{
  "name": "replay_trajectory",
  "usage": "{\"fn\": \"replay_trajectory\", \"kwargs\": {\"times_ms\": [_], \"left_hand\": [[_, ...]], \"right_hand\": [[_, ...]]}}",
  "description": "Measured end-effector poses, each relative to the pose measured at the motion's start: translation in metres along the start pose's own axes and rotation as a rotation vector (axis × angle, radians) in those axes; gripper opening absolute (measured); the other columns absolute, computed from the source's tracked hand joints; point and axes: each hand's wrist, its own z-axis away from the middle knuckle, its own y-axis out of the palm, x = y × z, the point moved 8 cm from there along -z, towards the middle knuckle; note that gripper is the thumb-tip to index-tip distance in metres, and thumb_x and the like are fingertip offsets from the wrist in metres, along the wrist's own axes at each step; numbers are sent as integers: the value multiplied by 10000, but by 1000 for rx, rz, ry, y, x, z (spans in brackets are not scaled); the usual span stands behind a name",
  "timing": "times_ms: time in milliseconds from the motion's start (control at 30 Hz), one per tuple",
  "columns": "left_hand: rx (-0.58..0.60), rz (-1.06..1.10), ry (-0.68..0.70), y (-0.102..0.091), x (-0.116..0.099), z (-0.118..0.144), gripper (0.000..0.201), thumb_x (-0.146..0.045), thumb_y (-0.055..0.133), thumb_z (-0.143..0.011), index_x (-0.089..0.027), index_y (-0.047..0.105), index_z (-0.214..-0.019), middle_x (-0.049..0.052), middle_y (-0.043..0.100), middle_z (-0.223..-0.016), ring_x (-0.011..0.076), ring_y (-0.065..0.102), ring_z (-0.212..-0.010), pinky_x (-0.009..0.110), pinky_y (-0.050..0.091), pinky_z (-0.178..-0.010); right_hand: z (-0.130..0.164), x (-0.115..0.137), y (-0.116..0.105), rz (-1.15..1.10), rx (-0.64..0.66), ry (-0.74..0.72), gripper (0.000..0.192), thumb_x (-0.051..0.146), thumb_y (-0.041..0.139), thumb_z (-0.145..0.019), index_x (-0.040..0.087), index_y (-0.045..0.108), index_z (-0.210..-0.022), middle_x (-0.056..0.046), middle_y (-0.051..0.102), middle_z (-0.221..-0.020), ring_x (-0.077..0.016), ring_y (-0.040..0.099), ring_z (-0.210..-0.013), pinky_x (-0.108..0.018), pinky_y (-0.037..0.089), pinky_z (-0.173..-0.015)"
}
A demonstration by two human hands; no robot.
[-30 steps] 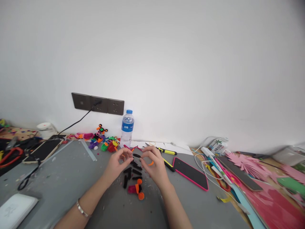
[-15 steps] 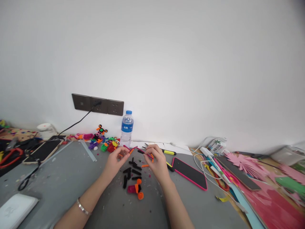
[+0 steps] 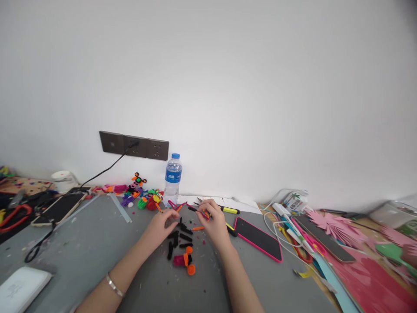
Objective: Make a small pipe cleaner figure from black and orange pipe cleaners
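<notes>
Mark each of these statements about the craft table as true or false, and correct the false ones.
1. The water bottle stands upright by the wall. True.
2. The phone with the pink case lies to the left of the left hand. False: it lies on the far side of the right hand.
3. A bracelet sits on the left wrist. True.
4. The right hand rests flat on the table. False: its fingers pinch a thin black piece.
5. Black pieces lie between the hands. True.
</notes>
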Motion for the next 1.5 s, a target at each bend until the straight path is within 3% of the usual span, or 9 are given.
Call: {"fn": "replay_trajectory", "kwargs": {"times_ms": [100, 233, 367, 700, 933, 1233, 1500], "left_hand": [[34, -171, 8, 6, 7, 1, 151, -258, 677, -734, -232, 706, -880, 60, 688, -925, 278, 631, -913, 402, 454, -851], [66, -243, -14, 12, 13, -1, 107, -236, 659, -754, -242, 718, -844, 54, 673, -909, 275, 617, -913, 406, 433, -840], [41, -229, -27, 12, 11, -2, 75, -178, 640, -724, -224, 686, -760, 42, 685, -869, 258, 601, -872, 384, 420, -814], [-47, -40, -21, 1, 0, -2, 80, -174, 546, -769, -212, 610, -798, 7, 668, -746, 192, 614, -675, 284, 444, -658], [-87, 23, -5, -1, -3, -2, 95, -171, 546, -761, -213, 625, -793, 19, 682, -782, 195, 616, -718, 295, 467, -688], [-45, -30, -10, 2, -2, 0, 129, -259, 542, -828, -218, 658, -789, 26, 700, -728, 210, 623, -708, 303, 448, -669], [-99, -33, -1, -6, 1, -1, 161, -148, 488, -763, -207, 635, -792, 25, 683, -753, 198, 618, -708, 292, 447, -671]], "right_hand": [[0, 2, 3, -2, 20, -14, 108, 128, 573, -826, 217, 560, -767, -39, 571, -882, -202, 566, -849, -339, 453, -765], [1, 4, 8, -8, 39, -22, 110, 122, 573, -826, 219, 562, -775, -40, 571, -875, -205, 564, -846, -334, 456, -742], [1, 2, 9, 0, 48, -21, 121, 106, 575, -819, 220, 566, -779, -39, 578, -886, -204, 565, -849, -324, 454, -724], [0, 0, 4, 3, 14, -24, 135, 95, 561, -817, 218, 543, -763, -34, 567, -854, -197, 561, -796, -315, 454, -704], [1, -2, 9, 2, 42, -14, 118, 115, 565, -833, 218, 551, -777, -45, 574, -877, -211, 569, -829, -330, 460, -733], [2, -9, 12, 4, 56, 8, 118, 110, 573, -824, 216, 554, -775, -36, 578, -878, -202, 568, -815, -321, 453, -741], [2, -9, 11, -12, 45, 3, 110, 114, 562, -823, 213, 548, -776, -36, 575, -868, -200, 559, -812, -313, 446, -729]]}}
